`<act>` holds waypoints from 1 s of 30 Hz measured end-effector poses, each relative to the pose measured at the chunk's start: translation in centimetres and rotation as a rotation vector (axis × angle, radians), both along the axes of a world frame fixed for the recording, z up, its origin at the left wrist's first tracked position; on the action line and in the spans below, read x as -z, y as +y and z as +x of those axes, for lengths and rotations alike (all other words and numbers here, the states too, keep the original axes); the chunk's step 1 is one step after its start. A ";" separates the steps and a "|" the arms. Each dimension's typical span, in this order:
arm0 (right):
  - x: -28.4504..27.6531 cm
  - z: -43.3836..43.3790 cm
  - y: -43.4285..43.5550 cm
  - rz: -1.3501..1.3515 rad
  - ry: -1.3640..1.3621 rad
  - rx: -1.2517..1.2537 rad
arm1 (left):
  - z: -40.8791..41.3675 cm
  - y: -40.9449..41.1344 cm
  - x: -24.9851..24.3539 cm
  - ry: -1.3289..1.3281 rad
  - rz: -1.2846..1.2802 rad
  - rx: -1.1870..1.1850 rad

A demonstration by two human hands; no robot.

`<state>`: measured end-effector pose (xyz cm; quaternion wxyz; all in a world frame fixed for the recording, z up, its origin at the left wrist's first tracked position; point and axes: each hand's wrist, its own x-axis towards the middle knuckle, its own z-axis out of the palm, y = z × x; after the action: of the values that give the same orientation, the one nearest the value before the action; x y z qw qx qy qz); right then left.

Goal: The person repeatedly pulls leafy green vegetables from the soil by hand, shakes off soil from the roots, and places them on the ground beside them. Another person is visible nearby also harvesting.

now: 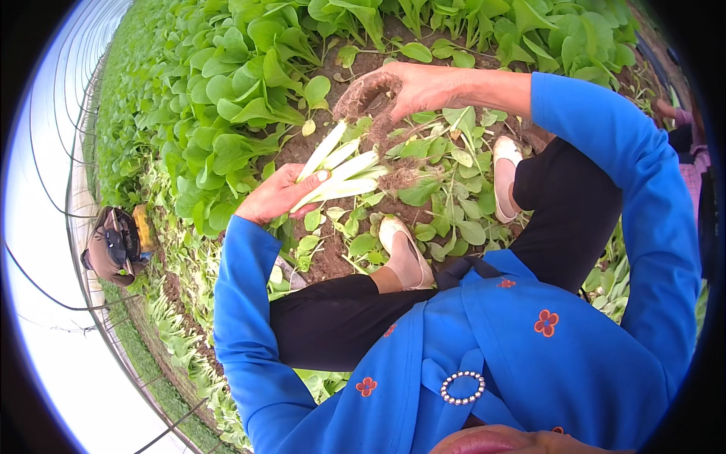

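Observation:
My left hand [285, 193] is closed around a small bunch of leafy green plants, its thumb across the pale stalks [340, 170]. The stalk ends point up and to the right, and a tuft of soil-covered roots [400, 179] lies just beyond them. Above the bunch, my right hand [391, 93] is curved, its fingers coated with soil and fine root fibres. Whether it grips some of these roots cannot be told. The leaves of the held bunch are mostly hidden behind my left hand.
Dense rows of leafy greens [244, 85] grow ahead and to the left. Loose leaves [465, 210] litter the soil around my shoes [402, 249]. Cut greens lie in a row [181, 340] at lower left. Another person [110, 249] is at far left, near a yellow object [143, 227]; a further person [689, 159] is at far right.

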<state>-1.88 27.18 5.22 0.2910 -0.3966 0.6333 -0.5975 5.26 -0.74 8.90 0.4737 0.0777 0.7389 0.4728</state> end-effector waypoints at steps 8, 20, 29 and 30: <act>-0.8 0.5 0.2 -0.133 -0.590 -0.172 | 0.2 0.6 -0.7 -0.092 0.074 0.006; -1.1 0.1 1.4 0.198 -0.187 0.126 | 0.4 -1.8 0.7 -0.067 0.207 -0.133; 0.8 0.2 1.8 -0.066 -0.642 -0.047 | -0.2 -0.8 0.0 0.066 0.222 -0.214; 0.7 0.3 1.3 -0.102 -0.641 -0.081 | -0.1 -0.6 -0.3 0.095 0.184 -0.195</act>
<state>-1.63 28.53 4.48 0.4789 -0.2273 0.4622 -0.7109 5.21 -1.36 9.20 0.3809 0.0710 0.7180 0.5782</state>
